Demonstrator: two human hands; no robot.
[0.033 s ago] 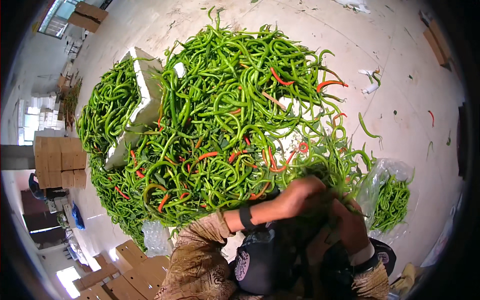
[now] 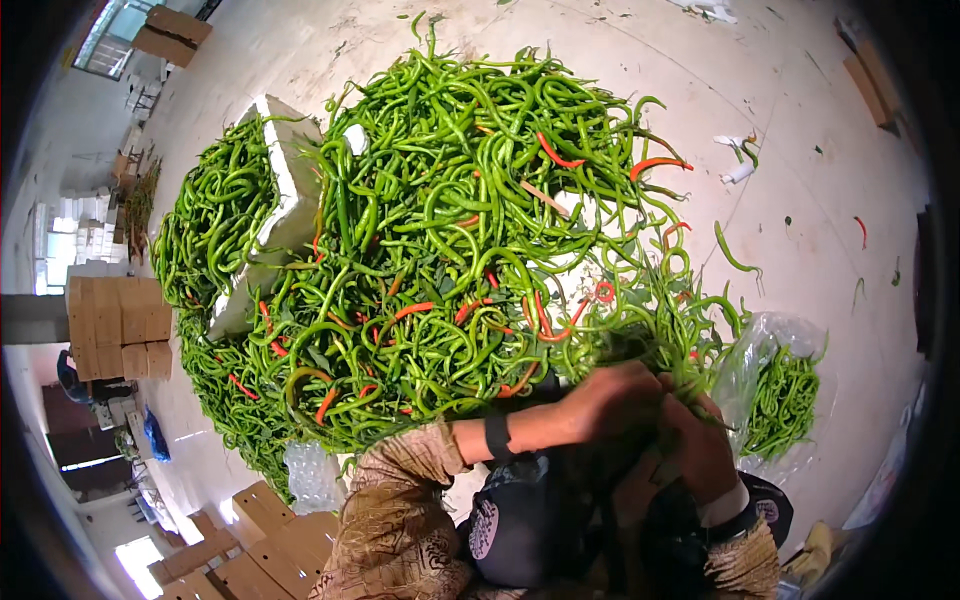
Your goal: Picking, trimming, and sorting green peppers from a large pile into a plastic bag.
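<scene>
Peppers [image 2: 420, 215] fill the frame's centre; at lower centre-right, the left hand [image 2: 612, 402] and right hand [image 2: 704, 450] curl close together, any hold too blurred to tell.

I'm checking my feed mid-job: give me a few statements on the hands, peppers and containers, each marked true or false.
1. The pepper pile has red peppers among the green. True.
2. The clear plastic bag lies left of the pile. False: it lies to the right of it.
3. The left hand and the right hand are wide apart. False: they are close together at the pile's near edge.
4. A black band circles the left wrist. True.
5. The white foam piece is at the pile's right edge. False: it is on the left side, among green peppers.
</scene>
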